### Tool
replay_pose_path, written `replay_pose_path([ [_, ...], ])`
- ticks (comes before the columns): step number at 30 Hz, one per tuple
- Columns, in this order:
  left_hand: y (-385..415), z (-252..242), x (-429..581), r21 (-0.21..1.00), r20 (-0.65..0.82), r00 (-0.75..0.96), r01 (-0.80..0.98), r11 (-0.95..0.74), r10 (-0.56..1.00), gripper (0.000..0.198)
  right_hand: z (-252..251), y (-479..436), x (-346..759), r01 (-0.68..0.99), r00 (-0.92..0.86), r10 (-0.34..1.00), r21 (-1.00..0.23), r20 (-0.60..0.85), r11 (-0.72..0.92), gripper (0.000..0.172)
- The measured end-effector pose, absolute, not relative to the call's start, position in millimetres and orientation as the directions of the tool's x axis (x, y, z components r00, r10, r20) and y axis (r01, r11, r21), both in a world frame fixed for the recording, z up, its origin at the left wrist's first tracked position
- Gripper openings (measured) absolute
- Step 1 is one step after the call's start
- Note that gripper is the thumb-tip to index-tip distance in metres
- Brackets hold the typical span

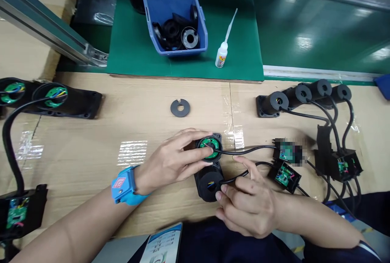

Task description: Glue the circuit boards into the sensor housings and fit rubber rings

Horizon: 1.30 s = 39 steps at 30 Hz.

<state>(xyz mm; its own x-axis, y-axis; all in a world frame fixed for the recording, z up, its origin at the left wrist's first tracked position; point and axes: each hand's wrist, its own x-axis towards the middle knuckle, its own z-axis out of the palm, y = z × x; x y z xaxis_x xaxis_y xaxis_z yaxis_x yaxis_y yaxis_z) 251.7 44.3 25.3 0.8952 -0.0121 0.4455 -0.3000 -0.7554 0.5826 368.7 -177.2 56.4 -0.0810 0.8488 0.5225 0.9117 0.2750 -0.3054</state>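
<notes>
My left hand point(179, 155), with a blue wrist strap point(126, 185), has its fingers around a black housing whose round green circuit board point(210, 143) faces up. A fingertip presses the black cable where it enters the board. Directly below stands a second black housing point(209, 181) with a round black cap and its own cable. My right hand point(248, 198) is beside this capped housing, index finger stretched toward the upper cable, other fingers curled. Above the housings, a notched black ring point(180, 108) lies flat on the cardboard surface point(91, 149).
A blue bin point(175, 51) of black parts and a white glue bottle point(221, 55) stand on a green mat point(131, 51). Capped housings point(300, 94) and small circuit boxes point(286, 175) with cables are at right. More black housings point(81, 102) lie at left.
</notes>
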Motion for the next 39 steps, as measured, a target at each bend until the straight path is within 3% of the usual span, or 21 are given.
replay_pose_path([
  [8, 49, 35, 257, 0.584, 0.375, 0.925, -0.284, -0.761, -0.057, 0.024, 57, -171, 372, 0.858, -0.055, 0.843, -0.406, 0.536, 0.314, 0.020],
  [15, 51, 30, 255, 0.577, 0.379, 0.922, -0.301, -0.759, -0.077, 0.022, 54, -172, 372, 0.870, -0.076, 0.829, -0.369, 0.555, 0.327, 0.018],
  [18, 52, 31, 255, 0.650, 0.354, 0.934, -0.286, -0.704, -0.052, 0.039, 52, -173, 371, 0.873, -0.072, 0.827, -0.367, 0.557, 0.323, 0.018],
  [21, 62, 41, 254, 0.691, 0.353, 0.931, -0.193, -0.696, 0.092, 0.055, 51, -175, 369, 0.881, -0.059, 0.834, -0.364, 0.548, 0.302, 0.018],
  [24, 82, 55, 255, 0.620, 0.314, 0.902, 0.041, -0.783, 0.296, 0.045, 50, -176, 368, 0.888, -0.056, 0.831, -0.353, 0.554, 0.295, 0.018],
  [27, 103, 63, 258, 0.539, 0.201, 0.906, 0.214, -0.815, 0.371, 0.040, 49, -178, 368, 0.885, -0.056, 0.838, -0.362, 0.543, 0.293, 0.016],
  [35, 103, 52, 288, 0.237, 0.055, 0.879, 0.450, -0.861, 0.474, 0.064, 51, -176, 368, 0.880, -0.049, 0.840, -0.375, 0.541, 0.293, 0.016],
  [39, 100, 50, 289, 0.279, -0.006, 0.892, 0.436, -0.856, 0.452, 0.047, 51, -175, 368, 0.882, -0.046, 0.843, -0.375, 0.535, 0.287, 0.017],
])
